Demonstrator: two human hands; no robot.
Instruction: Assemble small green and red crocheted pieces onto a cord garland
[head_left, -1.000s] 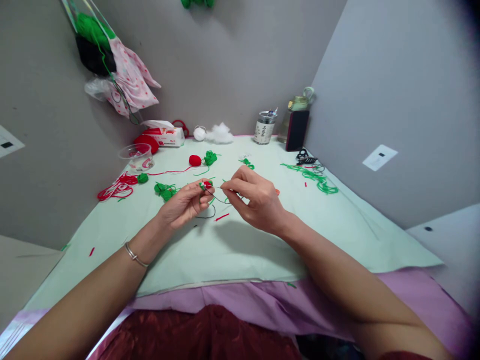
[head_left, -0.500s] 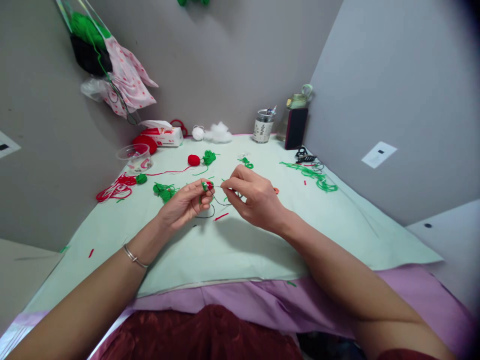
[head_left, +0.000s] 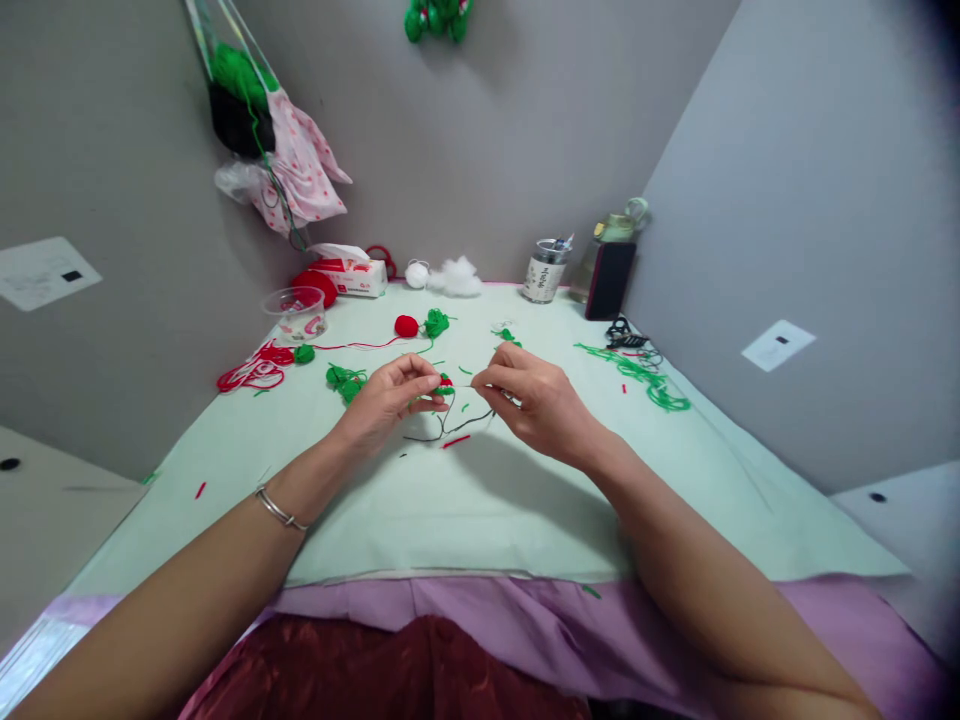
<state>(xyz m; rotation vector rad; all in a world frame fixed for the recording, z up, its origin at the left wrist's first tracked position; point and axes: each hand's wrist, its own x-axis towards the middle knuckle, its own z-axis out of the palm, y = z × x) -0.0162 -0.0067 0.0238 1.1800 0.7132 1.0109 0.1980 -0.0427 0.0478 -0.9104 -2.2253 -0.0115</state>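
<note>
Between the thumb and fingers of my left hand (head_left: pixel 401 395) sits a small crocheted piece (head_left: pixel 445 385) in red, white and green, partly covered by the fingertips. My right hand (head_left: pixel 529 400) is pinched on a thin needle (head_left: pixel 464 387) that reaches toward the piece, just to its right. Whether the needle's tip is inside the stitches cannot be made out. A dark thread (head_left: pixel 450 428) hangs in a loop below both hands. Under them, a short red yarn scrap (head_left: pixel 456 441) lies on the pale table cover (head_left: pixel 450 520).
Green yarn tangles (head_left: pixel 346 382), a red yarn ball (head_left: pixel 406 326) and red strands (head_left: pixel 251 372) lie around. Behind stand a clear tub (head_left: pixel 296 318), a tissue pack (head_left: pixel 352 277), white stuffing (head_left: pixel 457 278), a pen jar (head_left: pixel 545 272) and a phone (head_left: pixel 610 280). Black scissors (head_left: pixel 624 334) lie right.
The view has swung, shifting the scene right and slightly down. The crocheted piece has turned in my left hand, its green part now lower. The needle stays pinched in my right hand.
</note>
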